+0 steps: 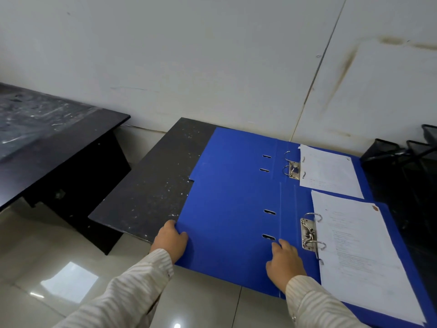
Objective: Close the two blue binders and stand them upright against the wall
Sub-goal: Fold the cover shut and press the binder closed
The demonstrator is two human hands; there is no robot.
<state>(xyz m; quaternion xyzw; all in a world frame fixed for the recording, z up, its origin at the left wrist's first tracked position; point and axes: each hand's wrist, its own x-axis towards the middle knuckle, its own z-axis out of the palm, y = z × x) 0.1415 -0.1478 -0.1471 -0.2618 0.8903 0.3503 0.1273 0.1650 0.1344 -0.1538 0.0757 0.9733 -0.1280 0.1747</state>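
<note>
Two blue binders lie open and flat on a dark table point(151, 185). The near binder point(227, 233) overhangs the table's front edge, with white pages point(361, 254) on its right half and a metal ring clip point(309, 235). The far binder point(234, 155) lies behind it near the white wall point(212, 67), also holding pages point(328, 171). My left hand point(170, 240) grips the left edge of the near binder's open cover, thumb on top. My right hand point(285, 261) rests with its fingers spread on the inside of that cover, close to the spine fold.
A second dark table point(47, 138) stands to the left across a gap. Black wire mesh trays point(402, 152) sit at the back right beside the far binder. Glossy tiled floor point(71, 268) lies below the table's front edge.
</note>
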